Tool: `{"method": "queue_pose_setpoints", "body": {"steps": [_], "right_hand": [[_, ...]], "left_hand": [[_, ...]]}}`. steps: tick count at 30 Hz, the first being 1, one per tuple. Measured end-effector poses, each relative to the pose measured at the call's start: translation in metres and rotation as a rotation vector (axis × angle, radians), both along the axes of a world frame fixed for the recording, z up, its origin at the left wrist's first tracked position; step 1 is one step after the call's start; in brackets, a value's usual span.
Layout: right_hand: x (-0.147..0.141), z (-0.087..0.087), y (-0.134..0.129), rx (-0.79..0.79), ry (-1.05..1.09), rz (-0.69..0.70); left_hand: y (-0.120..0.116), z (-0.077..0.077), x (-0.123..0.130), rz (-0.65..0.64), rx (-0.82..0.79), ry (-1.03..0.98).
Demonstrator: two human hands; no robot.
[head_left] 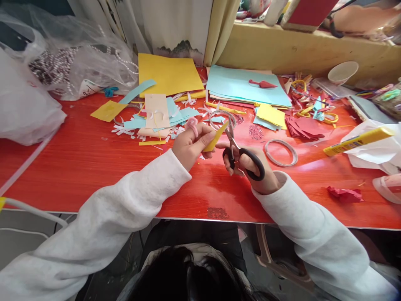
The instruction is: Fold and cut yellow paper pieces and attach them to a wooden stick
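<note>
My left hand (pixel 194 144) pinches a small yellow paper piece (pixel 215 138) between thumb and fingers, and a fluffy pink ring sits on one finger. In my right hand (pixel 255 167) is a pair of scissors (pixel 233 144) with black handles, my fingers through the loops. Its blades point away from me, right beside the yellow piece; whether they touch it I cannot tell. Behind the blades lies a roll of tape (pixel 219 118). White, blue and yellow paper scraps (pixel 188 115) are piled beyond my left hand.
The red table (pixel 125 163) holds yellow sheets (pixel 171 75), blue sheets (pixel 244 85), red paper pieces (pixel 303 127), another tape ring (pixel 281 153), a yellow glue stick (pixel 359 141) and crumpled red paper (pixel 345 194). Plastic bags (pixel 26 100) stand at the left; a white cup (pixel 343 73) is back right.
</note>
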State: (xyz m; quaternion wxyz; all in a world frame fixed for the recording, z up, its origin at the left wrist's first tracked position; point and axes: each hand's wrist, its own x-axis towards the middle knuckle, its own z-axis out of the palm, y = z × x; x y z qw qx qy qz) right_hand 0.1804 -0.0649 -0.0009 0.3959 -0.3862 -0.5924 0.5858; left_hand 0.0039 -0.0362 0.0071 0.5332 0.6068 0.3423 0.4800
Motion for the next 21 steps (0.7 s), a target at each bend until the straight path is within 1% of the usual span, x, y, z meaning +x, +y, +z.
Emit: {"method": "queue_pose_setpoints", "body": {"steps": [3, 5, 10, 13, 15, 17, 19, 21], "right_hand": [[-0.002, 0.008, 0.0, 0.029, -0.097, -0.098], [-0.003, 0.012, -0.001, 0.046, -0.143, -0.129], [-0.004, 0.014, 0.001, 0.061, -0.216, -0.079], [-0.004, 0.011, 0.003, 0.114, -0.278, -0.072], [-0.004, 0.008, 0.005, 0.184, -0.35, -0.084], [-0.002, 0.005, 0.007, 0.291, -0.448, -0.107], [0.001, 0.003, 0.009, 0.399, -0.556, -0.138], [0.006, 0.002, 0.01, 0.488, -0.654, -0.198]], "left_hand": [[0.002, 0.003, -0.003, 0.131, 0.05, 0.081], [0.004, 0.006, -0.007, 0.206, 0.091, 0.129], [0.012, 0.009, -0.017, 0.274, 0.214, 0.193], [0.014, 0.013, -0.02, 0.311, 0.282, 0.27], [0.014, 0.016, -0.02, 0.339, 0.347, 0.367], [0.016, 0.02, -0.021, 0.356, 0.41, 0.469], [0.021, 0.022, -0.025, 0.378, 0.452, 0.542], [0.03, 0.022, -0.034, 0.439, 0.481, 0.576]]}}
